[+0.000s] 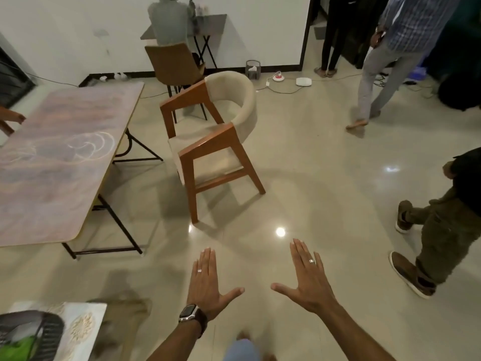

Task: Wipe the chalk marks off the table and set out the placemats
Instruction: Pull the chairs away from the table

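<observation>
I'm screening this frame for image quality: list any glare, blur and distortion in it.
Head view: bright ceiling-light glare on the glossy floor ahead of the open left hand and right hand; motion blur smears the basket at lower left; wide-angle distortion bends the table edge; chalk marks stay legible.

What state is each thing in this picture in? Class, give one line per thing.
Left hand: open, flat, holding nothing.
Right hand: open, flat, holding nothing.
Table: chalk marks not yet wiped off, no placemats laid.
Armchair: upright, standing apart from the table.
Basket: at the lower left, with something green inside.
</observation>
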